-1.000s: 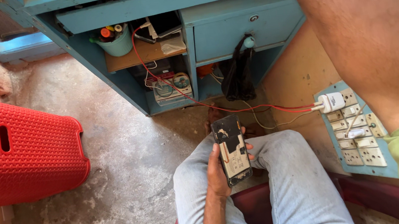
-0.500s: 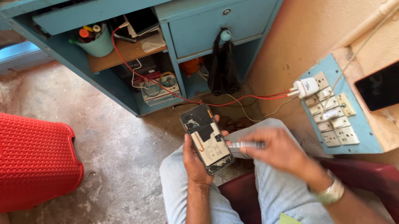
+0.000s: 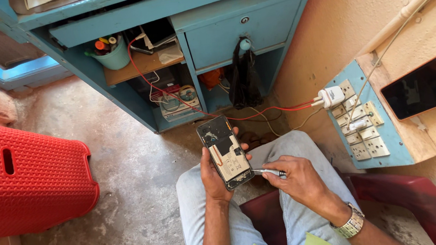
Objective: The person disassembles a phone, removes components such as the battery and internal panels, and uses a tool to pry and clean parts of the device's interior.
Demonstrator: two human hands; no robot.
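Grey concrete floor (image 3: 131, 231) runs under a blue wooden desk (image 3: 228, 30) against a peach wall, with a red plastic stool (image 3: 15, 174) to the left and a blue switchboard (image 3: 368, 118) on the right. A seated person in jeans holds an opened phone (image 3: 225, 153) above the knees, its long axis running away from the body, top end toward the desk. The left hand (image 3: 213, 174) wraps its fingers around the phone. The right hand (image 3: 294, 177) pinches a small metal tool (image 3: 267, 172) at the phone's lower edge. Half a second ago that hand sat slightly higher; a second ago it was raised out toward the wall.
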